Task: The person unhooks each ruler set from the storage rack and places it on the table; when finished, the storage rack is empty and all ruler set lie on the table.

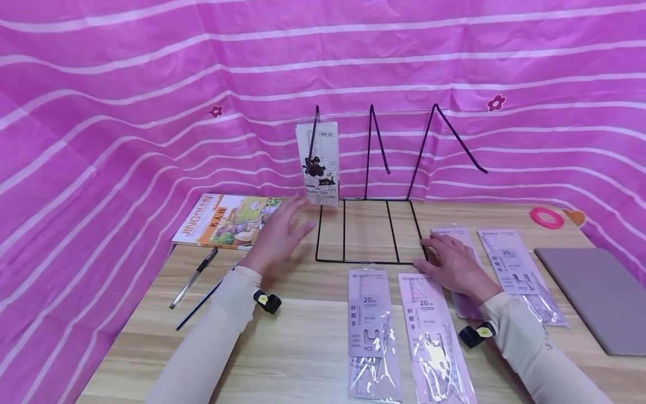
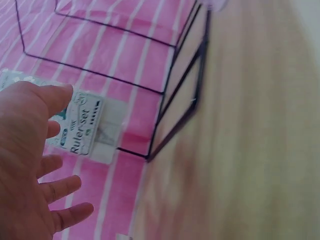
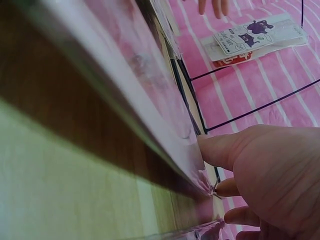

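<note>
Pale sleeves [image 1: 202, 359], two of them, run off the head view's lower edge. Four purple ruler-set packets [image 1: 370, 325] lie on the table [image 1: 287, 348]; glare hides some contents, the lower edge cuts off one packet, and the right hand [image 1: 456, 264] covers much of another. That hand's grip is loose, thumb and forefinger tips apart; whether it touches a packet is hard to make out. One white ruler-set pack [image 1: 325, 157] hangs on the leftmost of three hooks [image 1: 369, 151] on one black wire rack [image 1: 345, 230]. Just beside it is the left hand [image 1: 275, 238], fingers spread, grip empty, contact unclear. Two pens [image 1: 194, 278] lie at left, one partly behind the arm, near one book [image 1: 222, 221], its corner covered. At right are one pink ring [image 1: 535, 220] and one grey flat panel [image 1: 595, 297], cut off by the edge
</note>
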The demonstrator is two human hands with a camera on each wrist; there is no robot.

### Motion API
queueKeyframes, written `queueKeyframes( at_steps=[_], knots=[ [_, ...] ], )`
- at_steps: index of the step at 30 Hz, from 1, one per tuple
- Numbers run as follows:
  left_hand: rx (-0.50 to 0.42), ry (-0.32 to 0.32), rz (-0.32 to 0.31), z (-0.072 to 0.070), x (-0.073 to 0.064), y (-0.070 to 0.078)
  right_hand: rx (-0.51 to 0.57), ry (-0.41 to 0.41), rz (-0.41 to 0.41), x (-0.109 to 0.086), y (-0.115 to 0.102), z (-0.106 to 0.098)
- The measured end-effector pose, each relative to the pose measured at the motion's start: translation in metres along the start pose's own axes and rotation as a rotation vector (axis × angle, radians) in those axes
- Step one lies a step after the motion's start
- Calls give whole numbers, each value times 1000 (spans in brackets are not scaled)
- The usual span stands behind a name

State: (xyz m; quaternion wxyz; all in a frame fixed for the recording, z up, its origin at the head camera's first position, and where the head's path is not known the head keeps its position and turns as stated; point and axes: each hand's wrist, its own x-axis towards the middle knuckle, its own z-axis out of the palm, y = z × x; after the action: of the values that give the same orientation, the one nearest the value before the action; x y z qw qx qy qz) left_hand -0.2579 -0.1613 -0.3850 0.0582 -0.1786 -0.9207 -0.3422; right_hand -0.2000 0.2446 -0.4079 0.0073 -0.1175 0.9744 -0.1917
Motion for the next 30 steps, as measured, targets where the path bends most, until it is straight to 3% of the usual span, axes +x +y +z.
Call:
queueKeyframes(
  at_steps=[15, 30],
  knots=[
    [-106, 83, 9, -18, 33, 4, 21, 2, 0, 2, -5, 3],
    [-212, 156, 56, -9, 39, 11, -4, 9, 18, 1, -1, 1]
  ],
)
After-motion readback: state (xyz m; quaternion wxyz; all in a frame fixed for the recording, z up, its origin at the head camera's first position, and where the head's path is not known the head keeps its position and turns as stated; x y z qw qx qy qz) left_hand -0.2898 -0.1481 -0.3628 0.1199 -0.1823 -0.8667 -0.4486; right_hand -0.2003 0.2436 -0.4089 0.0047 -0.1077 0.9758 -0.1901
